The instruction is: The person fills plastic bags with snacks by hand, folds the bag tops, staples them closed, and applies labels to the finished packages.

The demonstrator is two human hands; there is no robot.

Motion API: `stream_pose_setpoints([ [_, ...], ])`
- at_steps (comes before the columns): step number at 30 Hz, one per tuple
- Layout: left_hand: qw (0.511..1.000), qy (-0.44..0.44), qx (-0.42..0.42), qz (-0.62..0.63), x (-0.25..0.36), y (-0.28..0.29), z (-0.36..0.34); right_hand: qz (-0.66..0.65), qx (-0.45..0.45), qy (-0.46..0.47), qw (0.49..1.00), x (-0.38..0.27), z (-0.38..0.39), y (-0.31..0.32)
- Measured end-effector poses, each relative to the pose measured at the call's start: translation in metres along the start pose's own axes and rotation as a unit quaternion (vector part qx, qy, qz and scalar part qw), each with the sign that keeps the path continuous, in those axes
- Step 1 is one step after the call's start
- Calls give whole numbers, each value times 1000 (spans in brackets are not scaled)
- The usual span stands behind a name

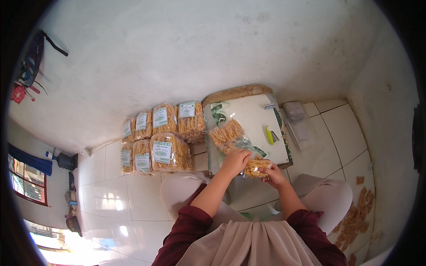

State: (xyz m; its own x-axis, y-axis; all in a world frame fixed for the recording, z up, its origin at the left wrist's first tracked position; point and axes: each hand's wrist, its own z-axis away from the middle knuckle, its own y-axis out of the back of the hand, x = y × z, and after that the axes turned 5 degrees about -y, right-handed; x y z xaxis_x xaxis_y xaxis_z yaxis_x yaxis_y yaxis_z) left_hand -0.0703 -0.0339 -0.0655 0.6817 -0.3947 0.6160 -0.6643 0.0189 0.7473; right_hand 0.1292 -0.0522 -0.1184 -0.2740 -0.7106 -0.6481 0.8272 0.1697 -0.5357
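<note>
A small clear bag of golden snack sticks [254, 168] is held between my two hands just past the near edge of a low white table [262, 122]. My left hand [236, 162] is closed with its fingers pinched together at the bag's left end. At the other end, my right hand [274, 176] grips the bag from the side, thumb on top. Flat on the table beyond my left hand lies another clear bag of the same sticks [227, 133]. A lime-green stapler [270, 134] rests on the table's right part, with a small box [269, 106] farther back.
Left of the table, labelled bags of snack sticks [171, 153] stand in two rows on the tiled floor. A stack of clear plastic packets [295, 113] lies to the right. Loose brown pieces [355, 221] are spread along the right wall. A white wall [177, 53] rises behind.
</note>
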Motion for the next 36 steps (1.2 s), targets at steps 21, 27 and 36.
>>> stream_pose_setpoints([
  [21,957,166,-58,-233,21,-15,11,-155,41,-2,987,-2,-13,-17],
  [27,938,247,-39,-239,6,-4,7,-221,-55,18,974,-7,-15,-18],
  [36,941,188,26,-280,7,-10,12,-281,-57,34,958,-4,-13,-26],
])
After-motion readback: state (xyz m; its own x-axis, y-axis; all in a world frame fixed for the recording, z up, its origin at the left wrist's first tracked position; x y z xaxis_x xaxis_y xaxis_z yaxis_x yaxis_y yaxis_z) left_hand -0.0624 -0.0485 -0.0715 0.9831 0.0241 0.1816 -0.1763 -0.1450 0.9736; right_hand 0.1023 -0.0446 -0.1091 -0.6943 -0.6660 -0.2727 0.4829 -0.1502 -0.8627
